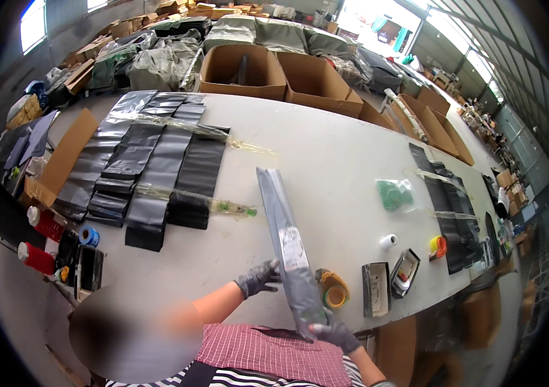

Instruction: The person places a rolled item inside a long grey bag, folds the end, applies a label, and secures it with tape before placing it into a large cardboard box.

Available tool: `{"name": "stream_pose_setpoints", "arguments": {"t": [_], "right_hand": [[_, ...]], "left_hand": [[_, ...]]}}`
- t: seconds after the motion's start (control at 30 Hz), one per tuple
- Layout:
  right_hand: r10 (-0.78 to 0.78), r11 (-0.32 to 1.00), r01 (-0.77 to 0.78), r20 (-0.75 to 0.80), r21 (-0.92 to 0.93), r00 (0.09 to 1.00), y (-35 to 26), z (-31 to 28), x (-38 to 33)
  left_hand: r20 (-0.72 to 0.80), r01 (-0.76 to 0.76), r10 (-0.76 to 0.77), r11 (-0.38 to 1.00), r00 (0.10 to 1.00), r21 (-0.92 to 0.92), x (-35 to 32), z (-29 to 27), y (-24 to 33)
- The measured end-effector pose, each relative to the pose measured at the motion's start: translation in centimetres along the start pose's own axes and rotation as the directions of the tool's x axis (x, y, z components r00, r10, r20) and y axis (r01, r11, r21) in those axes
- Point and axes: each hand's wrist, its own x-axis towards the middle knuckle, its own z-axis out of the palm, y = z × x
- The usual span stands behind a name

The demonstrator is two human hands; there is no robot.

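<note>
I hold a long grey plastic mailer bag [285, 242] with a white label, standing on edge over the white table [326, 161]. My left hand [258, 278], in a grey glove, grips its left side near the label. My right hand [335, 335], also gloved, grips the bag's lower end close to my body. A yellow tape dispenser [332, 290] sits on the table just right of the bag.
Rows of black and grey mailer bags [148, 168] lie at the left, more black bags [448, 213] at the right. A green packet [395, 193], a small white roll [388, 241], two small trays [390, 277], red rolls [42, 238] and open cardboard boxes [281, 77] surround the table.
</note>
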Motion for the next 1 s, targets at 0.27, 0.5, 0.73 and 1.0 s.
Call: {"name": "stream_pose_setpoints", "arguments": {"t": [0.27, 0.5, 0.73, 1.0], "right_hand": [[-0.381, 0.924, 0.359, -0.237, -0.130, 0.894, -4.5, -0.4, -2.0], [-0.815, 0.112, 0.853, -0.444, 0.510, 0.373, -33.0, -5.0, 13.6], [-0.854, 0.516, 0.829, 0.049, 0.215, 0.519, -26.9, 3.6, 11.7], [-0.086, 0.994, 0.095, -0.164, 0.046, 0.983, 7.0, -5.9, 7.5]], "left_hand": [[0.157, -0.578, 0.615, 0.784, 0.772, -0.229, 8.5, 8.3, 13.5], [0.065, -0.877, 0.877, 0.479, 0.476, -0.039, -0.6, 19.0, 39.5], [0.286, -0.752, 0.724, 0.467, 0.627, 0.466, -7.4, 7.1, 19.1], [-0.358, -0.314, 0.444, 0.877, 0.822, 0.364, -13.5, -8.1, -11.1]]}}
